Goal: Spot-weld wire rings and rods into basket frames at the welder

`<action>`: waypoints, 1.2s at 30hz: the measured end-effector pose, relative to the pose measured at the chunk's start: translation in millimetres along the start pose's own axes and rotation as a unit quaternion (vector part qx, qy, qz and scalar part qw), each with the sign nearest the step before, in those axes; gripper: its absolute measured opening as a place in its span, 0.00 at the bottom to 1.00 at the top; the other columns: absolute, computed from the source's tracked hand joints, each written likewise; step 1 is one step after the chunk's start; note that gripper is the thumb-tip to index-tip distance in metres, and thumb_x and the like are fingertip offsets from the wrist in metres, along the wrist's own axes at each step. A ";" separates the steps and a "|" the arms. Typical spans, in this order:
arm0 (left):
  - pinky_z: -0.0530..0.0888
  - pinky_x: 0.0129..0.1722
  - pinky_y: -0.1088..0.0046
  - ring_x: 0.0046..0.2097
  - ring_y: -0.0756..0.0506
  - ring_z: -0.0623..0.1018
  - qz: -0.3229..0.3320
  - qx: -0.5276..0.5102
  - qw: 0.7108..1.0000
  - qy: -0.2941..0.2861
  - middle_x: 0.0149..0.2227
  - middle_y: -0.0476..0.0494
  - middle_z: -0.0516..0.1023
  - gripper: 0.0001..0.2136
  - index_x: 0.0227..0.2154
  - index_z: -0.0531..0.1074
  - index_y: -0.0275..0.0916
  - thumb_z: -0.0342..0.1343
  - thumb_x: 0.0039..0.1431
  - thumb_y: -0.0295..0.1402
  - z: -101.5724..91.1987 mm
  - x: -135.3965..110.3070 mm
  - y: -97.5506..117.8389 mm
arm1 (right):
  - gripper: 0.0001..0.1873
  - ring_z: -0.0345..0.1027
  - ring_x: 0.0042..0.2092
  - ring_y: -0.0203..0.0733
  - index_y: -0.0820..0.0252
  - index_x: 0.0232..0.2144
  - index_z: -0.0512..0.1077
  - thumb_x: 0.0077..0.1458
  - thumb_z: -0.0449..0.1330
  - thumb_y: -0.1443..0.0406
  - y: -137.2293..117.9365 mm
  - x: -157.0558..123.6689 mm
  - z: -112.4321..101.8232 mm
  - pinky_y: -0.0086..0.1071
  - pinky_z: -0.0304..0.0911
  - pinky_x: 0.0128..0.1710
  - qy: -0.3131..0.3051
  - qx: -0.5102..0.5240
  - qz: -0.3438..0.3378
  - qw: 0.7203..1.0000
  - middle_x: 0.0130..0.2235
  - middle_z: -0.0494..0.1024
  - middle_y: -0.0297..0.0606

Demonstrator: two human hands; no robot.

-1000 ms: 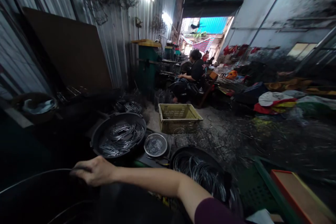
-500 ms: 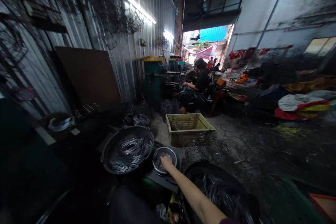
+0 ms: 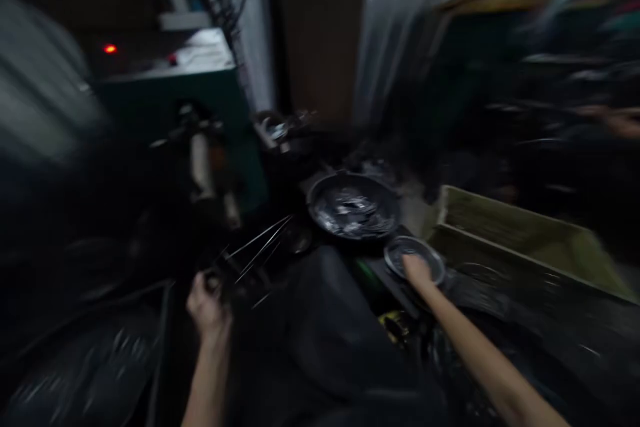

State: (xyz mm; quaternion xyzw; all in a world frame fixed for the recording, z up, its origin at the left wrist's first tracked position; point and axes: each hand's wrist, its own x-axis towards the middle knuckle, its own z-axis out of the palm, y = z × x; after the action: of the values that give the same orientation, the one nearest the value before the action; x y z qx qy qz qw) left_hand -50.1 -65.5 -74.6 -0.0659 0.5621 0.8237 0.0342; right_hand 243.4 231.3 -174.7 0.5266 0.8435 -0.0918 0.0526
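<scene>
My right hand [image 3: 417, 271] reaches into a small metal bowl [image 3: 438, 265], its fingertips lost in blur among the small pieces inside. Curled closed, my left hand [image 3: 206, 300] is at lower left; whatever its fingers grip is dark and smeared. Thin bright metal rods [image 3: 260, 255] slant up and right just beyond that hand; whether they touch it I cannot tell. A wide dark basin [image 3: 311, 213] behind the bowl holds many shiny metal pieces [image 3: 357, 207].
A yellow-green crate [image 3: 530, 255] stands at right. A dark green machine [image 3: 250, 167] with a red light is at left. At lower left, a dark tray [image 3: 163, 340] contains shiny bits. A brown board [image 3: 320, 47] leans on the wall. Another person's arm [image 3: 623, 121] shows at far right.
My view has swung left and down, bringing my left hand, the rods and the green machine into sight. My right hand is still in the bowl.
</scene>
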 end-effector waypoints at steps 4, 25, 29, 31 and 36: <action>0.57 0.16 0.83 0.17 0.58 0.61 -0.012 -0.053 0.996 0.076 0.19 0.56 0.61 0.17 0.31 0.69 0.35 0.57 0.50 0.47 -55.4 14.8 -0.9 | 0.18 0.73 0.38 0.51 0.61 0.27 0.76 0.55 0.47 0.75 0.5 6.9 3.3 0.39 0.61 0.32 -0.042 -0.069 -0.011 0.997 0.36 0.75 0.60; 0.52 0.15 0.84 0.17 0.58 0.56 0.002 -0.058 0.995 0.083 0.17 0.58 0.56 0.19 0.29 0.69 0.36 0.59 0.46 0.48 -78.8 50.8 -23.8 | 0.19 0.68 0.26 0.34 0.65 0.24 0.74 0.28 0.72 0.59 -345.9 -64.5 -44.2 0.23 0.58 0.20 -0.245 0.729 -0.065 0.636 0.23 0.74 0.35; 0.52 0.14 0.84 0.16 0.57 0.54 0.007 -0.064 0.994 0.083 0.16 0.59 0.53 0.18 0.29 0.68 0.37 0.59 0.47 0.49 -78.0 51.9 -21.1 | 0.18 0.68 0.26 0.33 0.65 0.25 0.75 0.28 0.72 0.61 -352.5 -72.2 -44.6 0.23 0.57 0.20 -0.264 0.745 -0.047 0.610 0.25 0.74 0.35; 0.52 0.14 0.83 0.16 0.57 0.54 0.005 -0.064 0.994 0.086 0.15 0.59 0.53 0.18 0.29 0.67 0.37 0.59 0.47 0.49 -77.1 52.9 -20.7 | 0.18 0.68 0.27 0.33 0.65 0.25 0.75 0.29 0.73 0.62 -355.4 -75.9 -45.0 0.23 0.57 0.20 -0.271 0.749 -0.041 0.603 0.25 0.75 0.35; 0.53 0.14 0.83 0.16 0.57 0.55 -0.006 -0.072 0.993 0.094 0.16 0.59 0.54 0.18 0.28 0.66 0.37 0.60 0.47 0.49 -76.6 56.9 -24.0 | 0.18 0.67 0.26 0.31 0.65 0.25 0.75 0.28 0.73 0.63 -360.0 -79.9 -48.6 0.21 0.57 0.20 -0.282 0.755 -0.018 0.592 0.23 0.74 0.34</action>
State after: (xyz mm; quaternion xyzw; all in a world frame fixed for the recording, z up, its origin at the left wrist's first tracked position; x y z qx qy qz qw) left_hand -97.9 -129.0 -132.6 -0.1487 0.5014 0.8521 -0.0183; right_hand -44.4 17.1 -76.6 0.3100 0.4245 -0.8406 -0.1307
